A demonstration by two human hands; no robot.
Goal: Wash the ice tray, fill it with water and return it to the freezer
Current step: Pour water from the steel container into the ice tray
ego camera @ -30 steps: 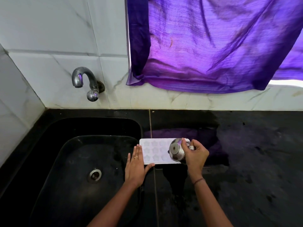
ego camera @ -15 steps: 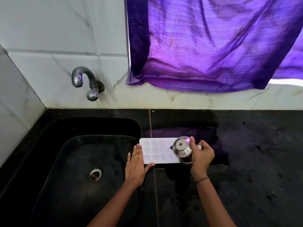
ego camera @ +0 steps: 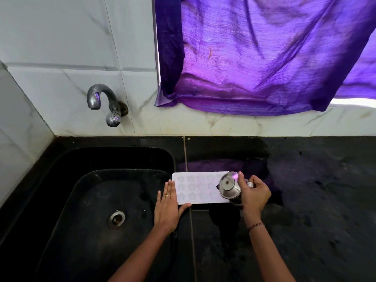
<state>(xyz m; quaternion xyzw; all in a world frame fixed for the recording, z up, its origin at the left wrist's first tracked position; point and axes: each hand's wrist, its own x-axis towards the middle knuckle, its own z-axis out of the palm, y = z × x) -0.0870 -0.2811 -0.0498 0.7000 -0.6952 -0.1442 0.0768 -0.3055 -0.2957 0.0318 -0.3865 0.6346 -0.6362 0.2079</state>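
Observation:
A white ice tray [ego camera: 198, 188] with star-shaped cells lies flat on the black counter, just right of the sink. My left hand [ego camera: 167, 208] rests flat against the tray's left end, fingers together, thumb along its near edge. My right hand [ego camera: 254, 192] grips a small steel cup [ego camera: 229, 187], tipped on its side over the tray's right end with its base facing me. The cup hides the tray's right cells.
A black sink [ego camera: 97, 210] with a steel drain [ego camera: 117, 218] fills the left. A steel tap [ego camera: 103, 102] juts from the white tiled wall above it. A purple curtain [ego camera: 254, 58] hangs behind the wet black counter [ego camera: 305, 200].
My right hand has shifted the steel cup rightward along the tray and tilted it a little more. My left hand has stayed at the tray's left end.

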